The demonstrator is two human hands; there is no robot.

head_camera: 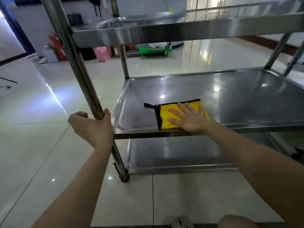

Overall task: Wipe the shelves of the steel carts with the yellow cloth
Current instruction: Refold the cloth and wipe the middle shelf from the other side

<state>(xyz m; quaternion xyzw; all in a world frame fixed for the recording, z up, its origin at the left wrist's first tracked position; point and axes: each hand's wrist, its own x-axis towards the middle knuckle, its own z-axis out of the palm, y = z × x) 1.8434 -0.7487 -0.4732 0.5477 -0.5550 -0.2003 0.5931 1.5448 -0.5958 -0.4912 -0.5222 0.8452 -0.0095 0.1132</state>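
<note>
Yellow cloth [166,118] under your flat, open-fingered right hand [189,120], middle shelf [230,92] mid-wipe; left hand [93,127] grip clamped on post [79,68]; next, likely sweep rightward.

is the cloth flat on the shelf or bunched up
Flat: the cloth lies smooth on the middle shelf, pressed under the right hand, fingers straight. Folded double or not, cannot tell.

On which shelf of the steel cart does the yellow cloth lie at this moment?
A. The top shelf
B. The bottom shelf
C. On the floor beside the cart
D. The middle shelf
D: the yellow cloth lies flat on the middle shelf, near its front edge, with the right hand pressing on it with straight fingers.
</note>
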